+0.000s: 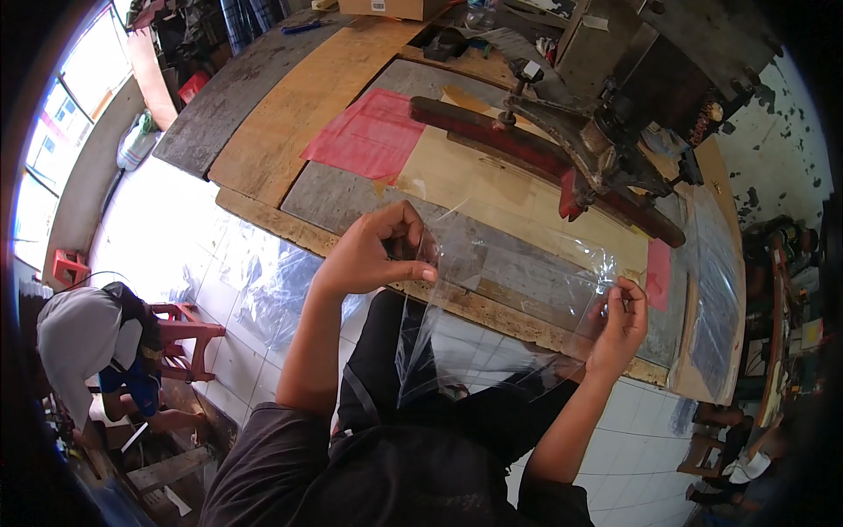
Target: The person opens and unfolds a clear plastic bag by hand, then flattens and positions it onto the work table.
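A clear plastic sheet (500,307) is stretched between my two hands, above my lap and the table's front edge. My left hand (386,250) pinches its left side between thumb and fingers. On the opposite side, my right hand (621,325) grips the sheet with fingers closed at its edge. Through the film I see the wooden table edge and my dark trousers. Beyond it, a machine with a long red-and-dark bar (527,158) stands over the work surface, where a cream sheet (465,180) and a pink sheet (369,132) lie.
Wooden boards (290,97) extend the table to the left. A cardboard box (391,7) stands at the back. More clear plastic (716,299) lies at the right. On the left, a person in a grey top (83,325) sits near a red stool (189,338); another person is at lower right.
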`<state>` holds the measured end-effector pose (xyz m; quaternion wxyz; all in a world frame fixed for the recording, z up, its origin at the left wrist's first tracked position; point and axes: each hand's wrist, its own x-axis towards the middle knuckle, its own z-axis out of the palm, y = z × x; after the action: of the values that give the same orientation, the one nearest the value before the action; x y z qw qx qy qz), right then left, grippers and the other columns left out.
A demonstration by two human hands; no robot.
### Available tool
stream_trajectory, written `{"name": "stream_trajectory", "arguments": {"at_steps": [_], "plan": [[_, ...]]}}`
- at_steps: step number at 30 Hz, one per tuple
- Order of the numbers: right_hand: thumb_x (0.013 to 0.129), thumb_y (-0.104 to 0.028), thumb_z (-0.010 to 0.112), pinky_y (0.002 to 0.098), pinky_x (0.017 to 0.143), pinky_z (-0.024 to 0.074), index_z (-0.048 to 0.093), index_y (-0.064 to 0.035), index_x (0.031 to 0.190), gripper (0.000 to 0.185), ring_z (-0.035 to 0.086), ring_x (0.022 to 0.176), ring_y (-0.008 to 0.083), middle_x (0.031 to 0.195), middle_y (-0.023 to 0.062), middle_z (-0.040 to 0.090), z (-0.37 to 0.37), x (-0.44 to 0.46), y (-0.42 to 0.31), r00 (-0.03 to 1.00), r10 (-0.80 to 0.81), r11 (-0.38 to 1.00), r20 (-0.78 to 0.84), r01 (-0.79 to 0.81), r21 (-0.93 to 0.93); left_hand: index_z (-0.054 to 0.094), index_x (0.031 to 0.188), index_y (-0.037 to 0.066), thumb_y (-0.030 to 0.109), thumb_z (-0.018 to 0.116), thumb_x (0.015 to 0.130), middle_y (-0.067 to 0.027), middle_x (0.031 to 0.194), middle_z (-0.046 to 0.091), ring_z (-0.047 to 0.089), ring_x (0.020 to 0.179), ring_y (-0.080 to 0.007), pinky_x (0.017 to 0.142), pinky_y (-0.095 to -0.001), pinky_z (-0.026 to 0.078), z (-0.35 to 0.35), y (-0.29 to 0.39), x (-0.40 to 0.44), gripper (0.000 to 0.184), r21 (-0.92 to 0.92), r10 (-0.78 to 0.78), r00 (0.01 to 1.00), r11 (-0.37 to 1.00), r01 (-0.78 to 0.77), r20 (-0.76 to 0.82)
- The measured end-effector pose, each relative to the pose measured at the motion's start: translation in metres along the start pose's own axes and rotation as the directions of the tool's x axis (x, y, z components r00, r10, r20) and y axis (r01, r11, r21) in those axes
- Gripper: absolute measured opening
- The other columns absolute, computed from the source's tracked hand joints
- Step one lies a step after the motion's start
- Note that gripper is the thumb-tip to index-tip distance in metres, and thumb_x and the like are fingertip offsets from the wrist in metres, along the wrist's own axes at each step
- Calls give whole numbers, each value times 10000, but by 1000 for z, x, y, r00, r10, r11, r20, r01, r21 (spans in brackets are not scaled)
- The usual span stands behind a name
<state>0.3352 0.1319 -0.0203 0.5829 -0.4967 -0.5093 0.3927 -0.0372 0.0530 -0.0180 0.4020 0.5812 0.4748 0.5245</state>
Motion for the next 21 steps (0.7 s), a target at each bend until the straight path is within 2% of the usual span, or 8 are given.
{"name": "stream_trajectory", "arguments": {"at_steps": [2,9,12,14,15,17,21], "plan": [[1034,-106,714,243,630,518,690,-34,1212,194,597,769,95,1025,27,646,0,0,0,1000,-10,1000,8,10,-1,513,980,92,288,988,803,-20,937,763,696,878,-84,730,-245,482,1,2,0,544,-24,-13,1000,1000,13,1],[1036,-98,711,246,647,523,692,-29,1211,190,593,801,97,1049,33,646,-1,1,3,1000,-17,1000,6,17,-1,500,1069,91,277,989,802,-21,949,762,702,884,-81,732,-246,476,2,-1,0,588,-81,-10,1000,997,9,-7],[1035,-97,712,245,648,522,692,-27,1212,192,595,795,98,1051,34,646,-1,0,3,1000,-19,1000,3,19,-9,506,1153,87,267,993,796,-8,922,738,686,844,-77,713,-237,454,2,-1,0,629,-37,20,1000,999,-21,-10],[1034,-98,713,246,646,520,691,-24,1213,195,597,784,100,1049,36,646,-1,0,2,1000,-27,1000,12,27,-11,509,1294,84,266,996,788,4,893,705,659,794,-72,700,-231,432,2,0,-1,726,14,-2,1000,1000,3,-24],[1034,-98,713,246,646,520,691,-24,1213,195,597,784,100,1049,36,646,-1,0,2,1000,-27,1000,12,28,-11,509,1294,84,266,996,788,4,893,705,659,794,-72,700,-231,432,1,3,-1,726,13,-2,1000,1000,3,-24],[1035,-98,711,249,643,517,691,-23,1214,195,597,771,101,1043,37,646,-2,1,4,999,-42,999,13,42,-9,485,1389,52,294,997,786,-29,934,670,643,812,-81,702,-226,445,1,11,0,827,-22,-83,997,996,83,2],[1039,-100,705,251,639,511,689,-25,1218,194,596,761,104,1031,34,644,-3,1,5,999,-51,999,20,51,-7,472,1444,36,210,929,837,-33,925,657,639,804,-82,705,-231,445,0,11,-1,780,-11,-72,997,997,72,12]]}}
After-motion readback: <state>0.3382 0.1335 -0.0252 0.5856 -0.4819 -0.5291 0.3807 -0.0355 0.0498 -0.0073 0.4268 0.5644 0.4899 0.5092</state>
